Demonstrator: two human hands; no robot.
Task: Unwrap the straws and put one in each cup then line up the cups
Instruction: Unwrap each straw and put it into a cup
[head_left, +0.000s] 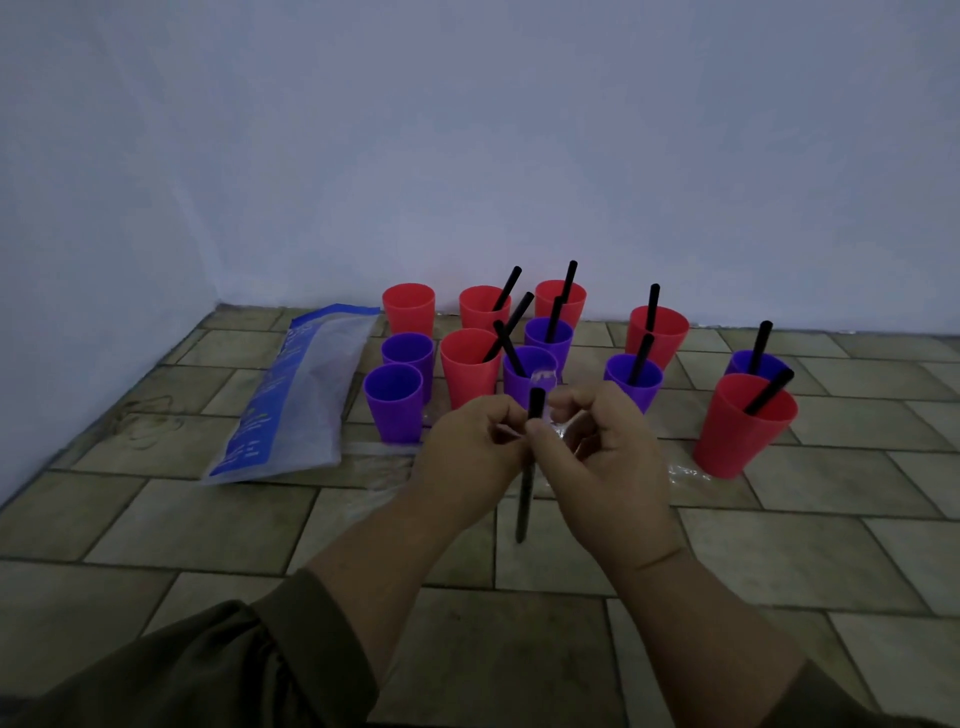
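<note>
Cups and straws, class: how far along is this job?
Done: nine cups hold a black straw, such as the near red cup. In hand: the left hand and right hand pinch a straw, its tip bare, its lower part wrapped. Left: the far-left red cup and two purple cups have none; cups are clustered, not lined up.

Bare indoor room corner — tiled floor (779, 519), plain wall (467, 130)

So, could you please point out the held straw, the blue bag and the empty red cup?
held straw (536, 402): head view, bare black upper end.
blue bag (293, 395): head view, its middle.
empty red cup (409, 317): head view, front wall.
</note>
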